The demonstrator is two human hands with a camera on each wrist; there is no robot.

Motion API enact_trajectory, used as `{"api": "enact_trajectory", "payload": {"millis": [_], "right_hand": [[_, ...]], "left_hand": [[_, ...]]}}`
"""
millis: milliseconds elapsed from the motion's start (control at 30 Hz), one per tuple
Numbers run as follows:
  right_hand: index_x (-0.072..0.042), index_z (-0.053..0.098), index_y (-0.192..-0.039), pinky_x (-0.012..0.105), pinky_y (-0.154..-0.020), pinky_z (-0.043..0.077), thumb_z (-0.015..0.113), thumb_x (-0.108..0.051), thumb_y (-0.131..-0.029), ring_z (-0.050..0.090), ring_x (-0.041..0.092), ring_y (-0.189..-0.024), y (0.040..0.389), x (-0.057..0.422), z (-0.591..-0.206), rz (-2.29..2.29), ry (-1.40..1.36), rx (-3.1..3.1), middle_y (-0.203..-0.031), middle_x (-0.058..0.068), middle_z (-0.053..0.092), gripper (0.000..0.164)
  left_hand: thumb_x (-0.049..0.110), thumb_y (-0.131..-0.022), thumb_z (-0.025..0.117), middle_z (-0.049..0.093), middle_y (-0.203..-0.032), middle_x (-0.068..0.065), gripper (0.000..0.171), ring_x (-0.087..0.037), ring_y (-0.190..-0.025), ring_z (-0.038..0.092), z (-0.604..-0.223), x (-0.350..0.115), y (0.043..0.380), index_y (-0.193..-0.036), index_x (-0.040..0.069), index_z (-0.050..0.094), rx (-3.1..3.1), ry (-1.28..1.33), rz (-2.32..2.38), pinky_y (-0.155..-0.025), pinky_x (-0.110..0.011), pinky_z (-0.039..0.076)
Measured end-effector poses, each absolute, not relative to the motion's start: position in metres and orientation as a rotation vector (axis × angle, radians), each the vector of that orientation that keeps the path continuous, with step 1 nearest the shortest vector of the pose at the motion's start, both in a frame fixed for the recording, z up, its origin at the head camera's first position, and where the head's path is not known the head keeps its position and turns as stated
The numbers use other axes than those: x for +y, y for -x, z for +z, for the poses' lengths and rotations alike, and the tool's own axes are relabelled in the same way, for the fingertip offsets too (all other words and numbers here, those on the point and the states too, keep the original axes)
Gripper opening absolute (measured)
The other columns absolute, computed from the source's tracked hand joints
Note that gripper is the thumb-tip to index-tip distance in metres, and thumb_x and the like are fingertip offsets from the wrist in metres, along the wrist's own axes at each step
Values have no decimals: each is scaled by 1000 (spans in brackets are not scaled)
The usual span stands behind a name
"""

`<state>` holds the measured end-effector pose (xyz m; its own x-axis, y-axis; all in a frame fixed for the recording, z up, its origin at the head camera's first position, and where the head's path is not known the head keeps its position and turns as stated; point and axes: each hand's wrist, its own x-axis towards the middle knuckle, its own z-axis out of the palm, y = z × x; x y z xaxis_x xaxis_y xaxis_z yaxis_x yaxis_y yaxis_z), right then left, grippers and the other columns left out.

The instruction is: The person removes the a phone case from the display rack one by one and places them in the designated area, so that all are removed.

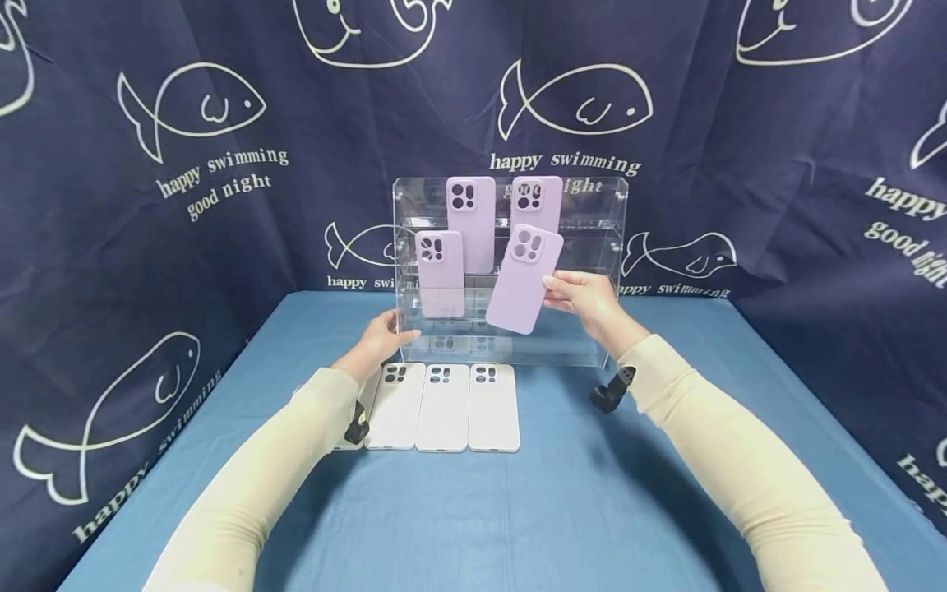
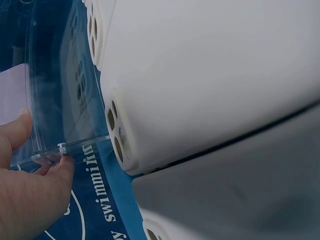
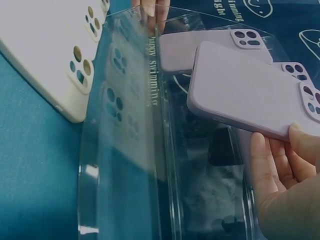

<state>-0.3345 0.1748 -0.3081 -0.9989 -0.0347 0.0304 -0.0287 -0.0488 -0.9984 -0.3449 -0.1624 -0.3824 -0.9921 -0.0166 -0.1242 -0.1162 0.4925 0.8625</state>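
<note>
In the head view my right hand [image 1: 589, 300] pinches a lilac phone case [image 1: 521, 292] by its right edge. The case is tilted in front of a clear acrylic display rack [image 1: 551, 349], camera cutouts upward. The right wrist view shows thumb and fingers on the edge of this case [image 3: 245, 90]. My left hand [image 1: 376, 344] grips the rack's left side panel, thumb on one side and fingers on the other. Two lilac cases [image 1: 471, 234] [image 1: 546, 205] stand on the upper tier. Another lilac case [image 1: 440, 288] stands lower at the left.
White phone cases [image 1: 442, 411] lie in a row on the blue tablecloth [image 1: 473, 510] before the rack; my left forearm partly covers the leftmost. A dark curtain [image 1: 414, 123] with fish drawings hangs behind and at the sides.
</note>
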Motion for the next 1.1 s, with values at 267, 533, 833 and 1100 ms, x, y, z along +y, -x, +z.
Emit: {"api": "enact_trajectory", "payload": {"millis": [267,533,833,1100], "right_hand": [[16,46,-134,24,-78,61,63,-6,-93,70,5,-70,329,183,-319,-2205,78,2184,-73,-9,70,49],[17,46,-133,24,-79,61,63,-7,-94,68,5,-72,321,191,-334,-2115,71,2196,-74,-10,69,49],[17,46,-133,27,-82,61,64,-8,-93,68,6,-74,313,197,-342,-2044,65,2229,-77,-9,69,50],[19,41,-135,29,-84,60,61,-4,-94,70,5,-73,304,203,-350,-2010,89,2185,-78,-9,69,51]], "left_hand": [[28,-94,65,30,-157,-14,75,-33,-144,31,-383,-163,345,-155,13,24,2611,138,1513,-120,-46,29],[25,-94,65,31,-156,-16,74,-33,-143,32,-384,-163,347,-154,12,24,2614,128,1531,-120,-46,29],[26,-93,66,33,-155,-16,76,-33,-143,33,-384,-163,348,-154,11,24,2628,121,1527,-120,-45,30],[25,-94,65,33,-155,-16,74,-33,-142,33,-383,-163,347,-154,12,25,2631,128,1519,-119,-46,30]]}}
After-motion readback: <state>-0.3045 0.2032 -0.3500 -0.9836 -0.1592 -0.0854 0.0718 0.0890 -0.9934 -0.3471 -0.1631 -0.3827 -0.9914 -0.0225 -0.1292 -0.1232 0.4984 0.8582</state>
